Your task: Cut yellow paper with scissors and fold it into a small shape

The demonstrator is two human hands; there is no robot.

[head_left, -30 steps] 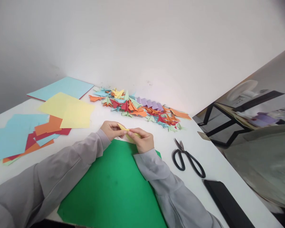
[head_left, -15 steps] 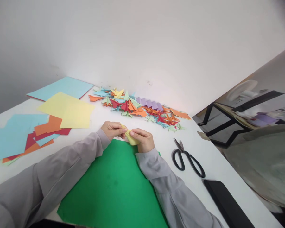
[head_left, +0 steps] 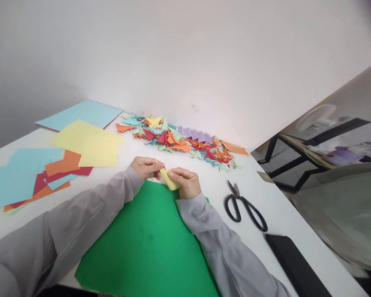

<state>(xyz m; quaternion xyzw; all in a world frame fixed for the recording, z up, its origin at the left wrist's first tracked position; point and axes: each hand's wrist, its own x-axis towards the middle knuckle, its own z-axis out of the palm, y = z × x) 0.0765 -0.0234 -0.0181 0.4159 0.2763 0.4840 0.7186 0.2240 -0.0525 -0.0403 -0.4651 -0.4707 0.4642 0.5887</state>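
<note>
A small folded piece of yellow paper (head_left: 170,181) is held between my two hands, over the far edge of the green sheet (head_left: 148,239). My left hand (head_left: 146,167) pinches its upper left tip between thumb and fingers. On the other side, my right hand (head_left: 187,181) grips the wider part, the thumb lying on top and the fingers behind. The fingers of both hands partly cover the paper. Beyond them lies a long pile of small folded paper pieces (head_left: 170,138) in several colours.
Black-handled scissors (head_left: 245,206) lie to the right, points away, with a black flat object (head_left: 297,264) nearer. Cut coloured papers (head_left: 21,173) and a large yellow sheet (head_left: 92,144) spread over the left, with a light blue sheet (head_left: 83,113) behind. A wall (head_left: 185,57) borders the table.
My left fingers have shifted slightly at the paper's tip, and the yellow paper now looks narrower and straighter. Everything else stays in place.
</note>
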